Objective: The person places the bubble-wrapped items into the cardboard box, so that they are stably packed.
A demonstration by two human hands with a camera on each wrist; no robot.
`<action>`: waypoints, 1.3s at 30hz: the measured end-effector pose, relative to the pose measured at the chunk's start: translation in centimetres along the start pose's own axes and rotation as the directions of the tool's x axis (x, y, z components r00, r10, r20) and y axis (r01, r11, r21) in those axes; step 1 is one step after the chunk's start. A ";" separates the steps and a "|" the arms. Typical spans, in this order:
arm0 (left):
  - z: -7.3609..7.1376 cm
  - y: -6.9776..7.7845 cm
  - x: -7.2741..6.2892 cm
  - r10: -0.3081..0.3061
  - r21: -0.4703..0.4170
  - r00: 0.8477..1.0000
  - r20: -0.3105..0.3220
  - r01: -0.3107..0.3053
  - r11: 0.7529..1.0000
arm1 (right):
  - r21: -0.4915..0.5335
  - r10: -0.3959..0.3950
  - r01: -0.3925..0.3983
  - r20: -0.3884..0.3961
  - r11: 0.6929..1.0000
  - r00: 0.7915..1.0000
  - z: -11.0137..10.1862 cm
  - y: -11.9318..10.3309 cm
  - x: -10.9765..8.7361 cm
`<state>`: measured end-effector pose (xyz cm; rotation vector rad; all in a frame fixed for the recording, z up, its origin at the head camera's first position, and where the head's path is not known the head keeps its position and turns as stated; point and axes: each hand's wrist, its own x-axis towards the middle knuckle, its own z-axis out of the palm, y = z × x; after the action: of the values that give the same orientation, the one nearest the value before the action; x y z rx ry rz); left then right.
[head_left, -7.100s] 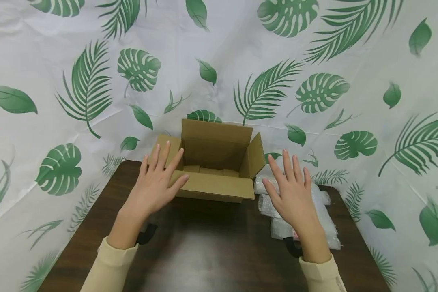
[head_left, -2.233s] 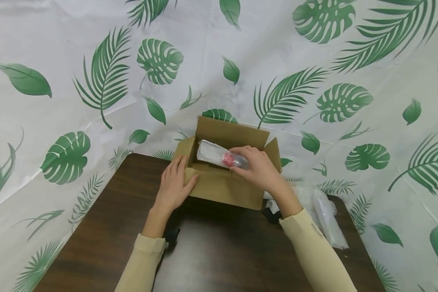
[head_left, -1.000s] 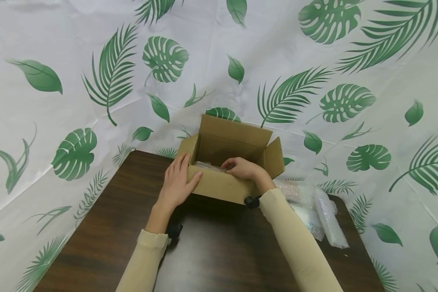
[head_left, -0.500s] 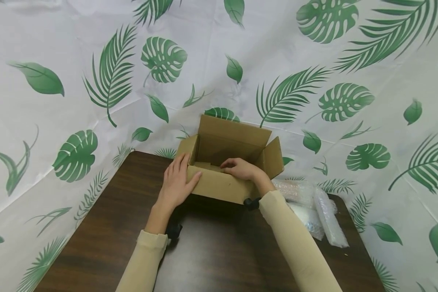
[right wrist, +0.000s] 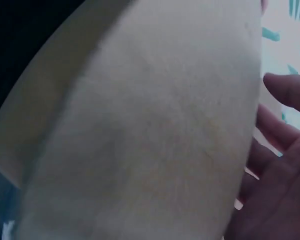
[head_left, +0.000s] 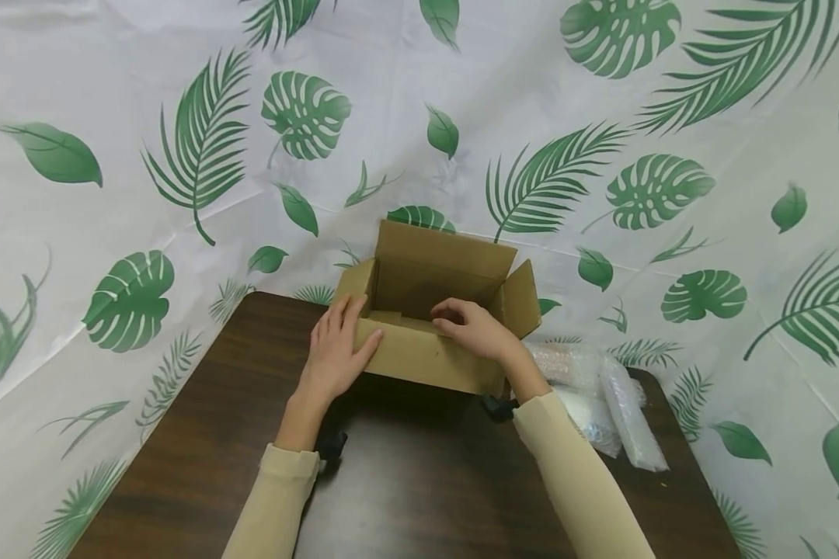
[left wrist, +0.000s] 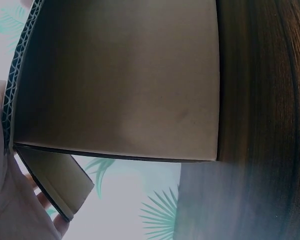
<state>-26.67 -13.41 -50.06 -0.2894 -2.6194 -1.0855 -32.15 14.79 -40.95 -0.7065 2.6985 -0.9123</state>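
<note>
An open cardboard box (head_left: 426, 357) stands on the dark wooden table, its flaps spread. My left hand (head_left: 332, 353) grips its front left corner, thumb on the front flap and fingers over the left flap; the left wrist view shows those fingers behind the small flap (left wrist: 57, 182). Over the front edge of the opening hovers my right hand (head_left: 475, 330), fingers loosely curled and nothing between them. In the right wrist view that hand (right wrist: 285, 150) appears beyond the large pale front flap (right wrist: 155, 125). The front flap hides most of the box's inside.
To the right of the box lie several bubble-wrapped packages (head_left: 632, 411), partly behind my right forearm. The brown table (head_left: 405, 481) runs up to a white leaf-print cloth (head_left: 405, 93) behind the box. Black wrist straps show at both wrists.
My right hand brought a bubble-wrapped thing with a red band into the box and let it go; it is now out of sight. The hand has since risen slightly. My left hand stays on the corner.
</note>
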 end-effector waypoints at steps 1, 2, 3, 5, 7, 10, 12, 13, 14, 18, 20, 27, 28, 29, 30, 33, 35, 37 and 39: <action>0.0 0.0 0.0 0.001 -0.002 1.000 -0.002 -0.001 1.000 | -0.008 -0.007 0.007 -0.021 1.000 1.000 0.0 -0.2 -0.5; 0.0 0.0 0.1 0.005 0.000 1.000 -0.004 -0.005 1.000 | -0.016 -0.010 0.010 -0.046 1.000 0.999 0.0 -0.3 -1.0; 0.0 0.1 0.1 0.007 -0.001 1.000 -0.004 -0.007 1.000 | -0.017 -0.010 0.009 -0.067 1.000 0.998 -0.1 -0.6 -1.6; 0.0 0.1 0.0 0.006 -0.008 1.000 -0.005 -0.006 1.000 | -0.025 -0.014 0.011 -0.115 1.000 0.993 0.0 -1.0 -2.8; 0.1 0.0 -0.1 0.003 -0.011 1.000 -0.005 -0.003 1.000 | -0.030 -0.026 0.021 -0.165 0.999 0.986 0.0 -1.5 -4.3; 0.3 0.0 -0.2 -0.006 -0.013 1.000 -0.003 0.006 1.000 | -0.036 -0.096 0.090 -0.264 0.995 0.960 0.3 -1.9 -6.7; 0.5 0.0 -0.3 -0.009 -0.013 1.000 -0.002 0.009 1.000 | -0.048 -0.181 0.176 -0.349 0.983 0.919 0.4 -1.8 -8.3; 0.5 0.0 -0.3 -0.010 -0.015 1.000 -0.003 0.010 1.000 | -0.052 -0.231 0.229 -0.393 0.972 0.890 0.4 -1.7 -9.1; 0.6 0.0 -0.3 -0.010 -0.017 1.000 -0.003 0.010 1.000 | -0.058 -0.282 0.286 -0.437 0.957 0.854 0.4 -1.6 -9.8; 0.8 0.0 -0.3 -0.010 -0.025 1.000 -0.012 0.009 1.000 | -0.110 -0.410 0.436 -0.595 0.893 0.691 0.4 -0.4 -12.4; 0.8 0.0 -0.3 -0.013 -0.028 1.000 -0.015 0.013 1.000 | -0.131 -0.419 0.455 -0.664 0.881 0.619 0.5 0.6 -13.3; 0.9 -0.1 -0.3 -0.010 -0.046 1.000 -0.026 0.009 0.999 | -0.106 -0.329 0.404 -0.776 0.909 0.538 0.7 5.3 -15.8; 0.9 0.0 -0.3 -0.010 -0.050 1.000 -0.025 0.009 0.999 | -0.086 -0.300 0.381 -0.779 0.921 0.551 0.8 6.0 -16.2; 0.9 0.0 -0.3 -0.010 -0.051 1.000 -0.025 0.009 0.999 | -0.070 -0.268 0.346 -0.779 0.936 0.567 0.9 6.6 -16.7; 0.9 0.0 -0.3 -0.009 -0.052 1.000 -0.024 0.008 0.999 | -0.049 -0.229 0.304 -0.775 0.951 0.590 0.9 7.2 -17.1; 0.9 0.0 -0.4 -0.011 -0.053 1.000 -0.023 0.009 0.999 | 0.022 -0.082 0.141 -0.722 0.990 0.687 1.1 8.9 -18.3; 1.0 -0.1 -0.4 -0.014 -0.050 1.000 -0.023 0.013 0.999 | 0.037 0.012 0.015 -0.649 0.999 0.761 1.1 10.2 -18.9; 1.0 -0.1 -0.4 -0.013 -0.047 1.000 -0.028 0.012 0.999 | 0.012 0.079 -0.088 -0.567 0.996 0.820 1.1 11.5 -19.3; 1.1 -0.2 -0.3 -0.011 -0.047 0.999 -0.033 0.009 0.999 | -0.055 0.147 -0.199 -0.490 0.978 0.859 1.2 12.7 -19.7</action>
<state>-26.67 -12.75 -51.00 -0.2662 -2.5716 -1.1470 -19.48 32.88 -48.93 -0.2592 3.2012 -1.0192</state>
